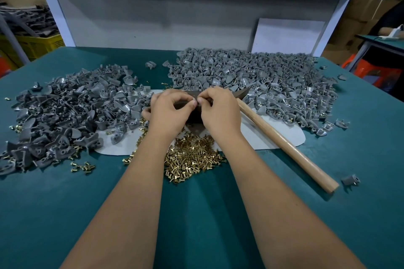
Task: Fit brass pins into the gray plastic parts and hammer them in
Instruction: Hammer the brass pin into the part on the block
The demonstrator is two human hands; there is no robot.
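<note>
Green bench (pixel 65 203) heaped with gray parts (pixel 251 76), brass pins (pixel 192 159), hammer (pixel 284 142); both hands' grip contents hidden

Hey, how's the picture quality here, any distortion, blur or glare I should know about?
Head view: wide-angle bending curves the table edge and shelf frame; lighting soft and even, faint shadows; no strong glare; the fingertips are slightly soft, so what they pinch is unclear.
</note>
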